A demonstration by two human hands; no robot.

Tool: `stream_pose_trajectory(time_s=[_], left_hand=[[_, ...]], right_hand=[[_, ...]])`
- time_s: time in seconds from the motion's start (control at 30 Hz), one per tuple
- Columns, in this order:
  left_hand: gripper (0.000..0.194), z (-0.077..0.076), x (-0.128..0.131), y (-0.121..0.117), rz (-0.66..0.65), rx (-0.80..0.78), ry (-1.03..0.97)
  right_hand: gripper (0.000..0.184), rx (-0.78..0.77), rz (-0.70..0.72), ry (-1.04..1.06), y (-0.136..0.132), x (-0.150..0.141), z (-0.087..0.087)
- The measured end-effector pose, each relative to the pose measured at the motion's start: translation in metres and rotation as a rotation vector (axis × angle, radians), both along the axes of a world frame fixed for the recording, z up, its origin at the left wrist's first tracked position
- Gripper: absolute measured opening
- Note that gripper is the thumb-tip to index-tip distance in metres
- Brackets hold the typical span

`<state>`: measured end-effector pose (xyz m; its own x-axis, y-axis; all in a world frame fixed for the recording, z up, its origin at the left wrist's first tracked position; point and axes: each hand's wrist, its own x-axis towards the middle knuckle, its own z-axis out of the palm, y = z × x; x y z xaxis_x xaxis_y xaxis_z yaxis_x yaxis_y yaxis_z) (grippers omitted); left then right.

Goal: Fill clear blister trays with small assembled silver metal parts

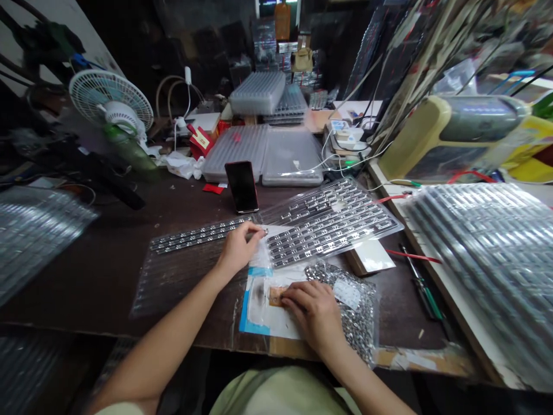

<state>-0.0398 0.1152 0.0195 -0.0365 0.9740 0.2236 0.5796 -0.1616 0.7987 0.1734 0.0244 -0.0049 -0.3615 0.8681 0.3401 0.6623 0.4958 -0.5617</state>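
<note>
My left hand (239,246) pinches a small shiny metal part (265,231) between thumb and fingertips, at the left edge of a clear plastic tray (290,251) with rows of dark and silver metal parts. My right hand (317,308) is closed, its fingertips together at a small orange-brown block (276,296); anything in them is hidden. The block lies on a white and blue sheet (258,328). Beside and partly under my right hand is a clear bag (360,323) full of small metal pieces. Another clear tray (173,276), with filled rows at its far side, lies on the left.
A phone (241,185) stands upright behind the trays. Stacked clear trays (291,153) lie further back, with a fan (111,98) at the left. A green-handled screwdriver (427,294) lies to the right, near a ledge bearing more stacked trays (488,242). A white box (374,256) sits under the tray's right side.
</note>
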Motion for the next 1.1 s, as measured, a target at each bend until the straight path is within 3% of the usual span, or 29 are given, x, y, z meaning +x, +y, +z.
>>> stream_pose_trajectory(time_s=[0.13,0.23,0.33,0.53,0.7,0.83,1.1], left_hand=[[0.033,0.002,-0.013,-0.050,-0.041,-0.254,-0.399],[0.034,-0.004,-0.014,-0.081,-0.032,-0.391,-0.490],[0.031,-0.013,-0.008,-0.097,0.000,-0.401,-0.481],[0.015,-0.020,0.017,-0.099,-0.042,-0.187,-0.166],[0.015,-0.026,0.032,-0.098,-0.055,-0.122,-0.045],[0.014,-0.031,0.035,-0.101,-0.082,-0.070,-0.020],[0.014,-0.034,0.040,-0.109,-0.123,0.023,0.034]], right_hand=[[0.015,0.021,-0.008,-0.063,-0.001,-0.010,-0.006],[0.014,0.011,-0.012,-0.103,0.000,-0.013,-0.007],[0.017,0.028,-0.003,-0.163,0.001,-0.006,-0.006],[0.040,0.201,0.141,-0.434,0.006,0.039,-0.005],[0.029,0.184,0.182,-0.470,0.003,0.053,0.000],[0.017,0.168,0.124,-0.326,0.006,0.048,0.000],[0.012,0.092,-0.074,0.041,0.014,0.041,0.002]])
